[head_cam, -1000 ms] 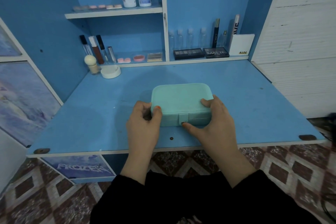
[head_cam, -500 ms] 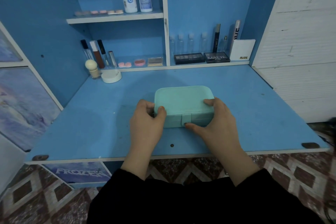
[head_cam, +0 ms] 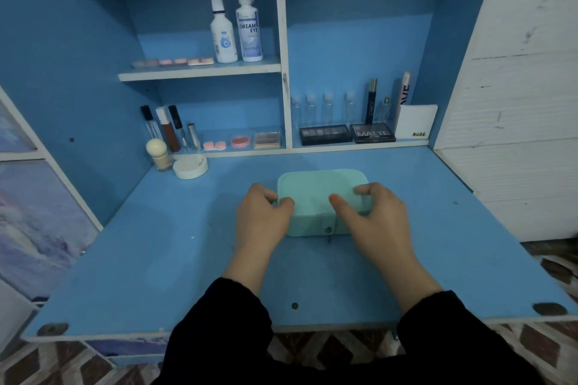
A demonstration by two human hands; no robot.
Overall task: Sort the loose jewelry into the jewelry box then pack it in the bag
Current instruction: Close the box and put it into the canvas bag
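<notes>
Pointing: head view; the jewelry box (head_cam: 316, 194) lies with its long axis left to right, its snap (head_cam: 328, 230) toward the person.
Place: middle of the tabletop (head_cam: 156, 244), in front of the shelves (head_cam: 200, 72).
Look: mint green, rounded corners, flat lid.
Left hand (head_cam: 261, 222): fingers curled round the box's left end, thumb on the lid.
Right hand (head_cam: 375, 219): fingers hooked over the lid's right edge, thumb lying on top.
Hidden: both box ends under the hands; contents unseen.
</notes>
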